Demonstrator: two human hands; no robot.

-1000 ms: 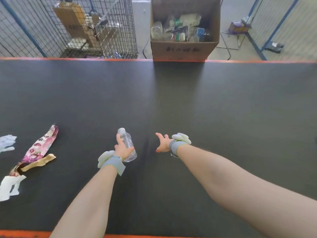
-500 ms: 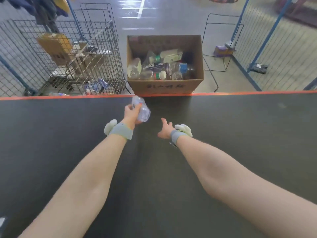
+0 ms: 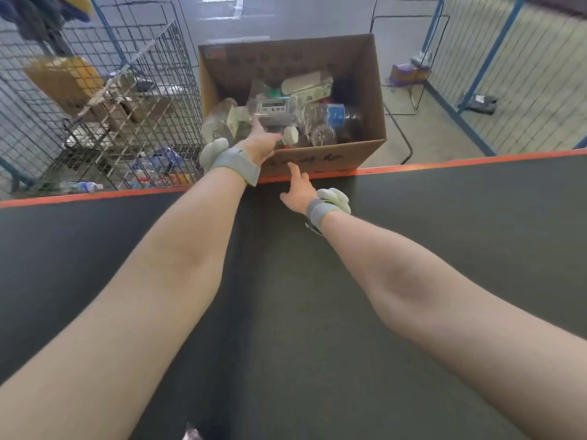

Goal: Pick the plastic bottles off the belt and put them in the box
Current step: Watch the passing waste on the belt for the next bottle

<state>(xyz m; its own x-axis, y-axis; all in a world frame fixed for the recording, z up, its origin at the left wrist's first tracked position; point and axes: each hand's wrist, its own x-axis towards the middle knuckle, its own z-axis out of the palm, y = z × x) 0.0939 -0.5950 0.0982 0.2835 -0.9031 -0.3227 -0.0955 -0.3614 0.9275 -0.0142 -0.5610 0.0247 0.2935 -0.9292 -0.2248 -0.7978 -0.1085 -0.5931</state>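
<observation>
Bottles (image 3: 295, 115) lie piled in the box (image 3: 320, 157), which stands past the far edge of the belt (image 3: 444, 217). Left hand (image 3: 262, 139) reaches over the near wall of the box, and its fingers go in among the bottles. Blur and the angle hide the fingers, so I cannot tell if this grip holds a bottle or is spread. Just right of the left hand a white cap (image 3: 290, 134) shows, and further right lies a clear bottle with a blue label (image 3: 336, 115). Behind the left hand lies a clear bottle with a dark label (image 3: 273, 108).

Right hand (image 3: 298, 193) hovers over the far orange edge (image 3: 413, 166) of the belt, near the front wall of the box. Its fingers are spread and it holds nothing; one finger points up toward the box. The two hands are near, but they do not touch. Each wrist wears a grey band (image 3: 236, 165) with a pale pad on it.

Left of the left hand, beyond the belt, stands a wire cage (image 3: 104, 122) with cardboard and some bottles inside. The belt under both forearms is dark.
</observation>
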